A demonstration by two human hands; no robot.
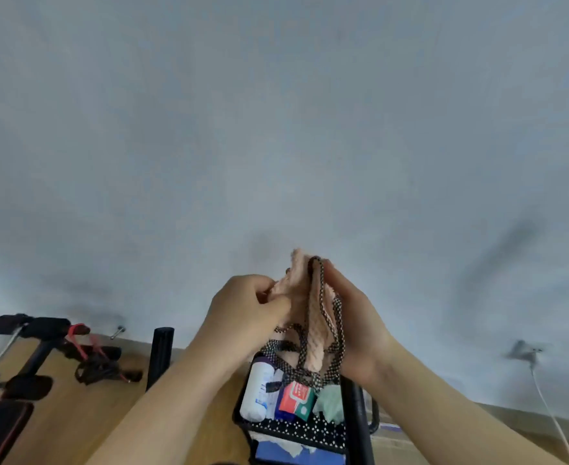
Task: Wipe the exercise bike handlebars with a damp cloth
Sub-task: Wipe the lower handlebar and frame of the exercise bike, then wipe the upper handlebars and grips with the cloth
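Note:
A pink fluffy cloth [298,290] is held up in front of the pale wall, between both hands. My left hand [246,310] grips its left side with curled fingers. My right hand [353,317] lies against its right side with fingers fairly straight, and a dark dotted cord handle [316,297] loops over those fingers and the cloth. The cord runs down to a black dotted bag [296,427] below. Two black padded bars, possibly the bike handlebars [162,350], stand upright, one left of my left arm and one [357,421] by the bag.
Inside the bag are a white bottle [258,391], a red and green pack [294,399] and a pale green cloth [330,402]. Black exercise gear with red straps [85,350] lies on the wooden floor at left. A white cable [551,411] hangs from a wall socket at right.

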